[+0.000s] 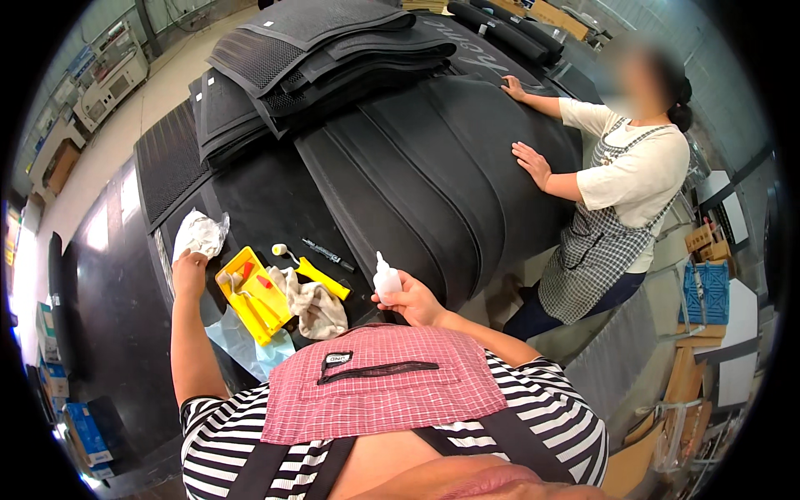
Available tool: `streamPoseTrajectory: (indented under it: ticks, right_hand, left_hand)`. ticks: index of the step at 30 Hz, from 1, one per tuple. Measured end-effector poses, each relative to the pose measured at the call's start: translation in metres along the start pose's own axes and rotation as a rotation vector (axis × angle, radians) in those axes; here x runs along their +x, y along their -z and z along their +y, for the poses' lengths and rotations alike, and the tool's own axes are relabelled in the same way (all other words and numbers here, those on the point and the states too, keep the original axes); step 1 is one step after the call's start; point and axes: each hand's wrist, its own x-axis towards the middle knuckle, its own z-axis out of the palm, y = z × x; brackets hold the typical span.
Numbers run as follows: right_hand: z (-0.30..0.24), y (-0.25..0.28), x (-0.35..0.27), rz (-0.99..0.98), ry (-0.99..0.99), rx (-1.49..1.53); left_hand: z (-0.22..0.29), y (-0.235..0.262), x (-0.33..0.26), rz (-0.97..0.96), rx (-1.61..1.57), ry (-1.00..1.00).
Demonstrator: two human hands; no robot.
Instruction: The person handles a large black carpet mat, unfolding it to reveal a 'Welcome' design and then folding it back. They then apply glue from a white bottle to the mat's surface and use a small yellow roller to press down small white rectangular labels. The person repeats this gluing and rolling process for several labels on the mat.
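Observation:
My right hand (417,302) is wrapped round a small white squeeze bottle (385,277), its narrow nozzle pointing up. At the left, my left hand (190,268) grips the near end of a crumpled white cloth (198,233), with clear plastic along its right side. Between my hands lies a yellow tray (265,320) with a small roller and red-tipped pieces in it. A greyish work glove or rag (315,308) rests against the tray. Beside it are a yellow-handled tool (323,278), a small roller head (282,250) and a black marker (328,255).
Black rubber mats (317,58) are piled at the back, and a large curved black mat (400,183) spreads ahead. On the right, a co-worker (617,183) in a checked apron lays both hands on it. A light blue plastic sheet (250,346) lies under the tray.

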Motion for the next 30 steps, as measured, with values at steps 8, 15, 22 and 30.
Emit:
streamPoseTrajectory:
  ticks: [8, 15, 22, 30]
  right_hand:
    - [0.001, -0.008, 0.004, -0.031, -0.011, -0.040]
    - [0.014, 0.009, -0.007, 0.035, 0.008, 0.012]
    - [0.013, -0.003, -0.001, -0.045, -0.079, -0.062]
    - [0.016, -0.009, 0.007, -0.080, -0.104, -0.081]
  left_hand:
    - [-0.076, 0.027, 0.024, 0.010, -0.895, 0.099]
    - [-0.052, 0.062, -0.061, 0.033, 0.191, -0.321]
    - [-0.034, 0.051, -0.114, -0.044, 0.043, 0.086]
    - [-0.016, 0.010, -0.076, 0.182, 0.202, 0.154]
